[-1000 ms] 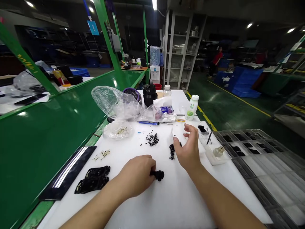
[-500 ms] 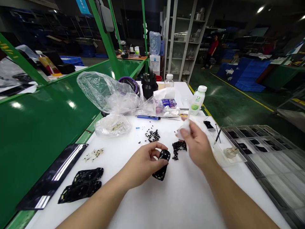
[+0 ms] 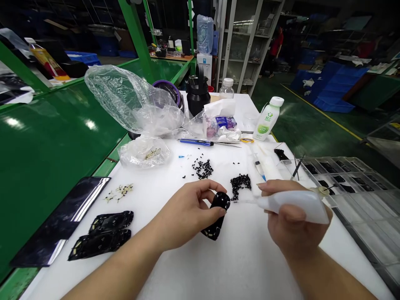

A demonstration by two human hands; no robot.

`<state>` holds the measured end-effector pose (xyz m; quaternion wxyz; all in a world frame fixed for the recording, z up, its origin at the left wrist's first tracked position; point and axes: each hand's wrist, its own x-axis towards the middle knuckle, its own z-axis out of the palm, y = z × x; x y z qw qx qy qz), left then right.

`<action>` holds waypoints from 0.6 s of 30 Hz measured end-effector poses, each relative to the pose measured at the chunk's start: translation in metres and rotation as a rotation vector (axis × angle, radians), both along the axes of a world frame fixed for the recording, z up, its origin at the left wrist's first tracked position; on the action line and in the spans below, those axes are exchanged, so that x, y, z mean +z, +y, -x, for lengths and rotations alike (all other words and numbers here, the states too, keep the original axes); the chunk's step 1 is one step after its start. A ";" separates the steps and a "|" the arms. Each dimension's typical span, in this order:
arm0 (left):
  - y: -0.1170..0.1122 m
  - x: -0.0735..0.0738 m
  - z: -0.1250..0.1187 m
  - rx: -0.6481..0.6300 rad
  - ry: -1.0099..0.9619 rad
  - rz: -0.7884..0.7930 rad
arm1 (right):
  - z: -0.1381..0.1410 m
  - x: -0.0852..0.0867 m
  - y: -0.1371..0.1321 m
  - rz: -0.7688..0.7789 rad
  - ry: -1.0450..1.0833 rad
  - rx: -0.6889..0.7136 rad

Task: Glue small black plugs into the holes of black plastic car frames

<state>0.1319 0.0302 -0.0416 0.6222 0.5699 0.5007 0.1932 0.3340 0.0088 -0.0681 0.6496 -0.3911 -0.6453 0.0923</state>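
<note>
My left hand (image 3: 184,214) grips a black perforated plastic part (image 3: 217,214), holding it tilted just above the white work board (image 3: 250,266). My right hand (image 3: 290,221) squeezes a white plastic dropper bottle (image 3: 290,205), its thin nozzle reaching left towards the black part. The nozzle tip stays a little apart from the part. Between my hands and beyond them lies a heap of small black pieces (image 3: 240,183). A second heap of black pieces (image 3: 202,168) sits further left.
Two black frame parts (image 3: 108,233) and a glossy black panel (image 3: 59,221) lie at the board's left. Behind stand a crumpled plastic bag (image 3: 134,108), a blue-handled knife (image 3: 196,142) and a white drink bottle (image 3: 267,118). A clear compartment tray (image 3: 353,196) sits at right.
My right hand has taken up the white bottle and moved right, turning its nozzle towards the black part. My left hand has lifted and turned that part. The view has tilted slightly.
</note>
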 end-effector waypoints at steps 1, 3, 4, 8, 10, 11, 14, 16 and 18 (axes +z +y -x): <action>0.000 0.000 0.000 -0.005 -0.002 0.004 | 0.002 0.000 -0.002 -0.048 0.003 -0.010; 0.000 0.001 0.000 -0.013 -0.002 0.012 | 0.004 0.000 -0.003 -0.082 0.032 -0.028; -0.001 0.001 0.000 -0.015 0.000 0.015 | 0.004 0.001 -0.002 -0.066 0.031 -0.036; -0.001 0.000 0.001 -0.012 0.003 0.019 | 0.004 0.003 0.000 -0.040 -0.005 -0.015; -0.001 0.000 0.001 -0.014 0.004 0.019 | 0.003 0.003 0.000 -0.043 -0.031 -0.012; 0.000 0.000 0.001 -0.015 0.006 0.017 | 0.003 0.003 0.000 -0.039 -0.043 -0.016; 0.000 -0.001 0.001 -0.018 0.012 0.012 | 0.003 0.002 0.000 -0.022 -0.049 -0.013; 0.000 -0.001 0.001 -0.022 0.009 0.012 | 0.004 0.003 0.000 -0.016 -0.036 -0.010; 0.000 -0.001 0.001 -0.024 0.008 0.012 | 0.005 0.004 0.000 -0.023 -0.030 -0.009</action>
